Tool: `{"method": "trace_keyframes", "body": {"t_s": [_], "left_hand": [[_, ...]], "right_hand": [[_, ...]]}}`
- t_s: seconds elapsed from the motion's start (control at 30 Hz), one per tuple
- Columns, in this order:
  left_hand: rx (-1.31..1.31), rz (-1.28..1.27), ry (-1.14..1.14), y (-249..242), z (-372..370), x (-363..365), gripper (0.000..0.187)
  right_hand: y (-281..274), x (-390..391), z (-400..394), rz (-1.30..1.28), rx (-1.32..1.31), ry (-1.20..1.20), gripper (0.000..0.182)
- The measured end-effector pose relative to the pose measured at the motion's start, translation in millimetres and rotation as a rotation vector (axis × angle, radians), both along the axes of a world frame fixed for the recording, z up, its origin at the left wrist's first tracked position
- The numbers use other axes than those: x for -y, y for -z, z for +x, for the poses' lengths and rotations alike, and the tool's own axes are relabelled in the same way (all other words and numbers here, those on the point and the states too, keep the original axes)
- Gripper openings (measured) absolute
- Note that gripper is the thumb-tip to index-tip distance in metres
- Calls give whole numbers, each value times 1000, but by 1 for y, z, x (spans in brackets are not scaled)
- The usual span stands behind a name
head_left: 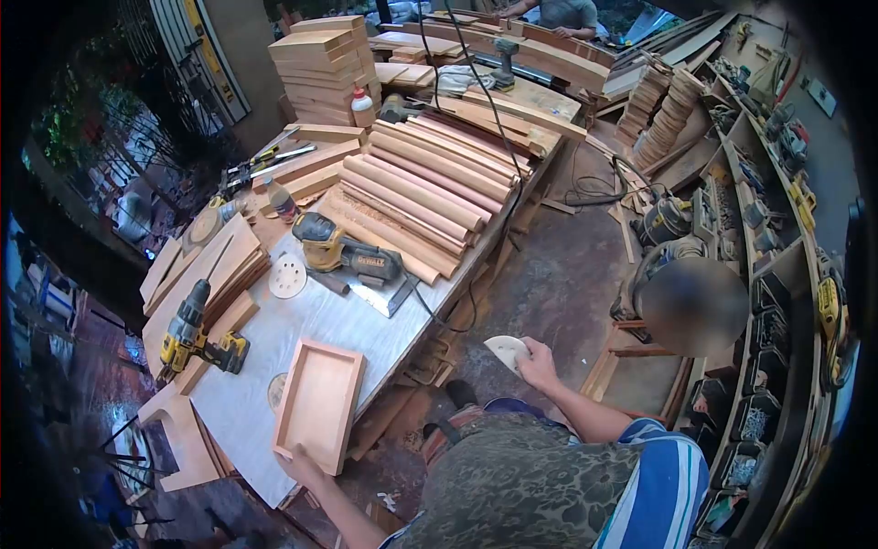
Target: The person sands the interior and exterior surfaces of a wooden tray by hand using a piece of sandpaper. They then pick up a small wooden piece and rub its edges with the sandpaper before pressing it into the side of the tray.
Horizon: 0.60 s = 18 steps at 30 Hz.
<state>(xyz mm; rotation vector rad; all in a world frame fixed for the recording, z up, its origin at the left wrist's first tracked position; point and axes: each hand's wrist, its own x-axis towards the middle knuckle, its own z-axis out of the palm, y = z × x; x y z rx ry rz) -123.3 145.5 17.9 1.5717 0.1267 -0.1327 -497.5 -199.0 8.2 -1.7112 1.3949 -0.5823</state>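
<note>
My left hand [302, 465] grips the near corner of a shallow wooden tray-like box [317, 395], which rests on the light worktable [402, 327] near its front edge. Out to the right, away from the table, my right hand [538, 363] holds a folded pale sanding disc [508, 351] between thumb and fingers. A yellow and black sander [343, 252] lies on the table beyond the box. Beside it is a flat sanding disc with holes [287, 277]. Another round disc [276, 392] is partly hidden by the box.
A yellow drill [197, 339] lies at the left by curved wooden pieces. Rows of rounded wooden strips [430, 188] and stacked blocks [320, 69] stand farther back. A black cable hangs over the table's right edge. Tool shelves line the right; another person [567, 14] is at the back.
</note>
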Motion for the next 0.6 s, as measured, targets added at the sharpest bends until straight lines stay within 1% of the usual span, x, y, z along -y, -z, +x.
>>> {"method": "trace_keyframes", "body": {"t_s": [0.07,0.1,0.17,0.2,0.23,0.3,0.33,0.4,0.43,0.5,0.53,0.57,0.6], "left_hand": [[-8,127,-153,-7,-12,12,58],[-6,129,-158,-5,-13,13,58],[17,139,-253,10,-8,16,57],[26,142,-255,19,-4,16,57],[63,187,-263,30,3,12,59],[111,231,-276,34,9,6,60],[88,264,-321,35,10,8,62],[68,347,-405,38,8,9,69],[73,345,-410,23,-2,19,69],[22,635,-516,-11,-34,34,67],[18,631,-530,-12,-47,44,67],[210,830,-613,-10,-60,52,68],[402,1029,-691,-10,-76,65,69]], "right_hand": [[5,6,-3,-4,7,5,35],[6,10,-3,-6,18,7,35],[5,17,1,-3,37,19,35],[5,20,2,0,48,38,34],[5,24,0,6,55,35,34],[7,39,-6,8,96,38,35],[8,50,-12,7,105,35,35],[14,74,-34,55,173,103,36],[19,90,-47,55,179,98,36],[37,132,-81,0,206,204,37],[47,156,-99,-9,238,236,38],[56,181,-117,-12,243,220,38],[64,208,-135,-27,263,275,40]]}}
